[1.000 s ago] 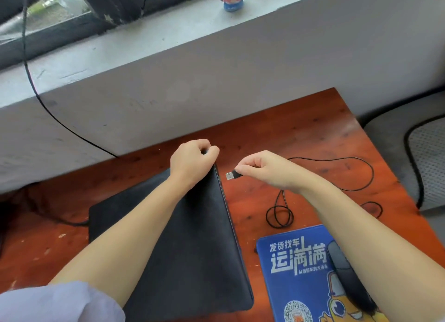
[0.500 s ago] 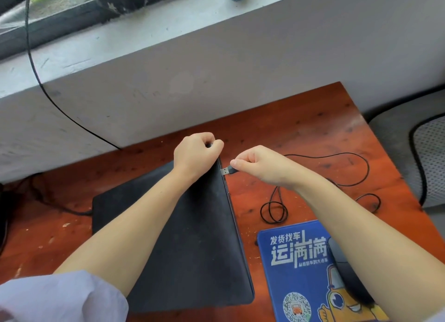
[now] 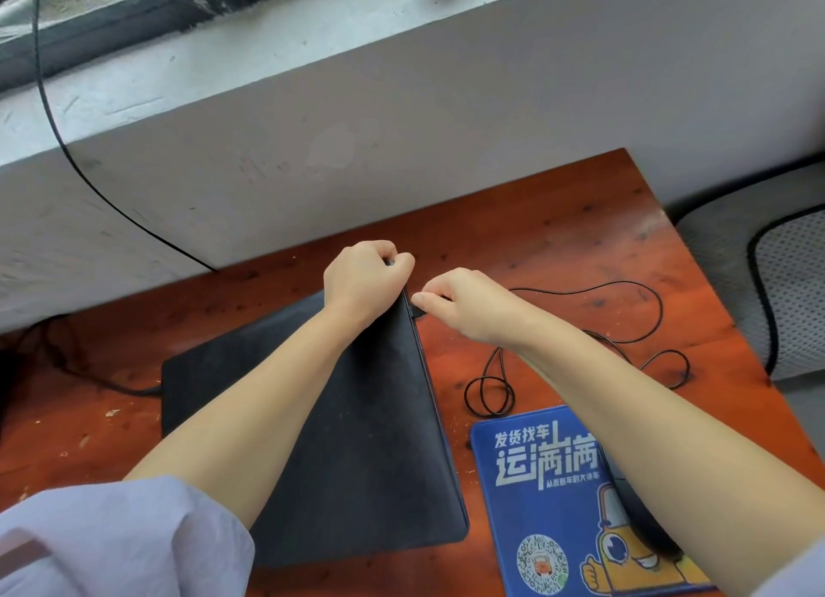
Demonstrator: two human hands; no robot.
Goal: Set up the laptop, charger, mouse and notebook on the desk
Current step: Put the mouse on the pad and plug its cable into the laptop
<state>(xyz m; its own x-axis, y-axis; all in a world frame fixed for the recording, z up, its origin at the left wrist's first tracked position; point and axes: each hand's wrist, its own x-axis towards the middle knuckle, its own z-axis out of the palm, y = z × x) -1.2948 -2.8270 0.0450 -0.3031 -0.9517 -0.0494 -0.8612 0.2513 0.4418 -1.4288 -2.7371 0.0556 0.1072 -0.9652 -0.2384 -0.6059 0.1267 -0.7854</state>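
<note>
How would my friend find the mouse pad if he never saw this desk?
Start at the red-brown desk, then find the closed dark laptop on it. Just right of the laptop lies the mouse pad, the only bright blue thing, with white writing and a yellow cartoon.

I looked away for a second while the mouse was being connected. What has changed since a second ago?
The right hand, pinching the USB plug, has carried it leftward from a clear gap to the laptop's right edge; whether it is seated cannot be told. The left hand still grips the laptop's far right corner. The mouse pad and coiled cable are unchanged.
</note>
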